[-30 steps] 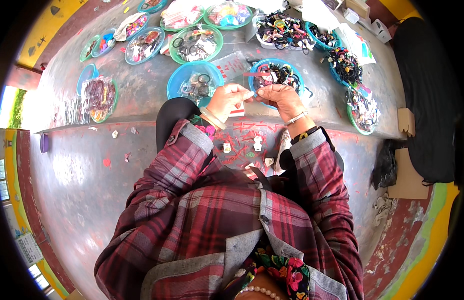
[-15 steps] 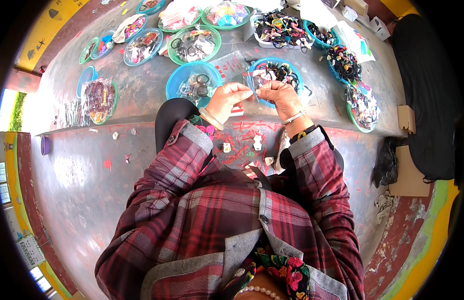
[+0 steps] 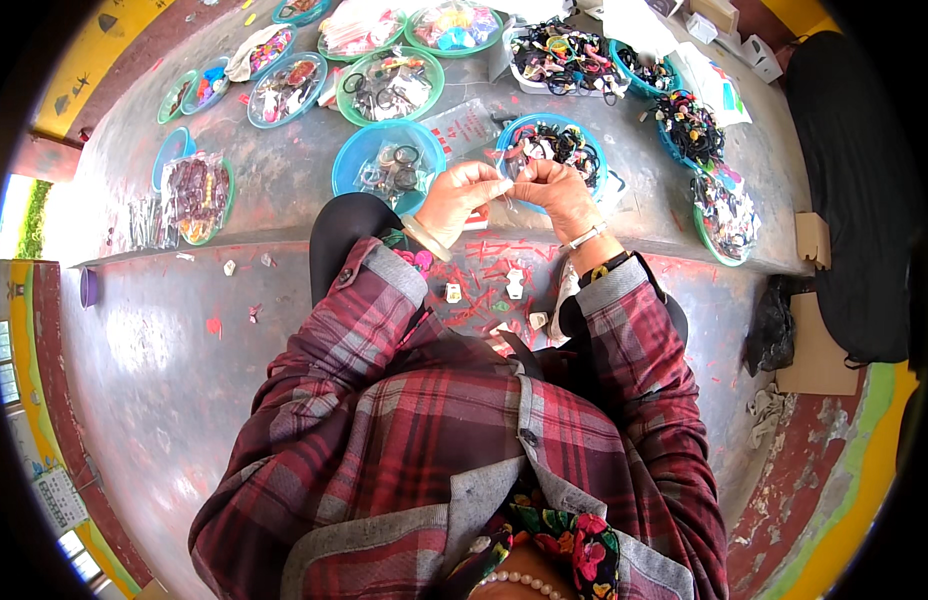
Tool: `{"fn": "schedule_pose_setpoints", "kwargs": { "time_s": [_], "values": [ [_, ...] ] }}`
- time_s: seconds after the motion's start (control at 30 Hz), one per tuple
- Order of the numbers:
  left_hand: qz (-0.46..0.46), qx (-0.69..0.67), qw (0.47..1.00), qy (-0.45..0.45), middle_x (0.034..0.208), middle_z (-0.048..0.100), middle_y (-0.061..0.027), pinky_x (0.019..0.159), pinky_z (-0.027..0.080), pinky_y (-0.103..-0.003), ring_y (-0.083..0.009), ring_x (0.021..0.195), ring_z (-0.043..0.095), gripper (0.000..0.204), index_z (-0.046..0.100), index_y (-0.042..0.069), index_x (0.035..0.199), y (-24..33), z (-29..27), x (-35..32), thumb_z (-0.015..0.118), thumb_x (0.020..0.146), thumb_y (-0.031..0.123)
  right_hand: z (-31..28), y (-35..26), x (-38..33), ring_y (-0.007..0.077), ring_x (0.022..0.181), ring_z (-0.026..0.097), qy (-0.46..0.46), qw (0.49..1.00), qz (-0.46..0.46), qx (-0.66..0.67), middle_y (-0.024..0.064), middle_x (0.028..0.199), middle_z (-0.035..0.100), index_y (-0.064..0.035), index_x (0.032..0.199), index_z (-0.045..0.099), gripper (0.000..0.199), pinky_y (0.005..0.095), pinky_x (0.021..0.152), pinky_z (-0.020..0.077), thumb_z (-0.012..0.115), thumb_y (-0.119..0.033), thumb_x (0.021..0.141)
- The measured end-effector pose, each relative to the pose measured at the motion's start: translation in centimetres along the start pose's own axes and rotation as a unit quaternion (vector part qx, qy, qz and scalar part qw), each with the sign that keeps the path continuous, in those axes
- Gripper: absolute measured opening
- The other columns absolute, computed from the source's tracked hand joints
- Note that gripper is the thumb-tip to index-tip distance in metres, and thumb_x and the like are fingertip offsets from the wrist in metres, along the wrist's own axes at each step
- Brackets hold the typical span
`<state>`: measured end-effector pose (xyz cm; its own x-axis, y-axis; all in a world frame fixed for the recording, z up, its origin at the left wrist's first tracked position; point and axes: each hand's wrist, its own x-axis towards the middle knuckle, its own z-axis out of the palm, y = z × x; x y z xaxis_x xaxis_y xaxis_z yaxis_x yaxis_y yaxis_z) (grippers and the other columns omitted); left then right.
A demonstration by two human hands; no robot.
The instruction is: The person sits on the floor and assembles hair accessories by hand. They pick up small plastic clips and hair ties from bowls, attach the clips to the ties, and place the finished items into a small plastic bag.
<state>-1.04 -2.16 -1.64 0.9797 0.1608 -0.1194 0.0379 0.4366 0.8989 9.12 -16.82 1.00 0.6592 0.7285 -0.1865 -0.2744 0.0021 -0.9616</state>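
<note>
My left hand [image 3: 450, 204] and my right hand [image 3: 564, 194] meet fingertip to fingertip in front of me, thumbs and forefingers closed in a pinch. Between them is a small clear plastic bag [image 3: 510, 199], thin and hard to see; whether anything is in it I cannot tell. Just beyond my right hand stands a blue basin [image 3: 603, 168] full of mostly black hair ties. Past my left hand, a blue bowl [image 3: 350, 160] holds bagged hair ties [image 3: 397, 171].
More basins and bowls stand on the raised ledge, among them a green bowl [image 3: 439, 85] of bagged items and a white tub [image 3: 536, 89] of hair ties. Red scraps [image 3: 484, 285] and white cards [image 3: 515, 284] lie below my hands. A black bag [image 3: 771, 335] sits right.
The clear bag, which stood up between my fingertips, is now lower and mostly hidden by them. My right hand has shifted slightly; both hands stay pinched together.
</note>
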Motion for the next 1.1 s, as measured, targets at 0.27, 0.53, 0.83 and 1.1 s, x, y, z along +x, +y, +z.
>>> {"fn": "schedule_pose_setpoints", "kwargs": {
  "time_s": [0.27,0.53,0.83,1.1],
  "values": [
    [0.026,0.013,0.998,0.059,0.082,0.062,-0.0060,0.058,0.042,-0.020,-0.0085,0.068,0.054,0.009,0.058,0.003,0.089,0.4,0.2,0.0,0.058,0.084,0.011,-0.3,0.0,0.1,0.0065,0.064,0.052,-0.021,0.999,0.033,-0.027,-0.0003,0.071,0.061,-0.0019,0.074,0.063,0.007,0.0206,0.061,0.0403,0.069,-0.005,0.072],
    [0.075,0.019,0.987,0.138,0.082,0.059,-0.0027,0.058,0.041,-0.019,-0.0070,0.068,0.053,0.013,0.057,0.004,0.089,0.2,0.8,0.0,0.061,0.083,0.014,-0.4,0.8,0.4,0.0060,0.061,0.051,0.022,0.997,-0.019,-0.066,-0.0008,0.066,0.060,-0.0005,0.071,0.064,0.008,0.0213,0.058,0.0399,0.068,-0.007,0.073],
    [0.032,0.080,0.990,0.111,0.084,0.057,-0.0002,0.055,0.045,-0.020,-0.0065,0.071,0.054,0.023,0.055,0.005,0.097,-1.0,2.3,-0.5,0.061,0.084,0.023,1.5,-0.4,-0.3,0.0204,0.061,0.056,0.181,0.874,-0.149,-0.425,0.0077,0.064,0.059,-0.0067,0.064,0.058,0.012,0.0316,0.058,0.0419,0.067,-0.015,0.068],
    [0.037,0.061,0.996,0.059,0.092,0.057,-0.0019,0.060,0.048,-0.023,-0.0101,0.079,0.056,0.026,0.053,0.003,0.106,-2.0,2.6,-0.2,0.049,0.090,0.024,2.4,-0.2,-1.1,0.0290,0.079,0.057,0.169,0.721,-0.253,-0.623,0.0095,0.077,0.059,-0.0082,0.072,0.053,0.011,0.0418,0.069,0.0413,0.059,-0.016,0.068]
  ]
}}
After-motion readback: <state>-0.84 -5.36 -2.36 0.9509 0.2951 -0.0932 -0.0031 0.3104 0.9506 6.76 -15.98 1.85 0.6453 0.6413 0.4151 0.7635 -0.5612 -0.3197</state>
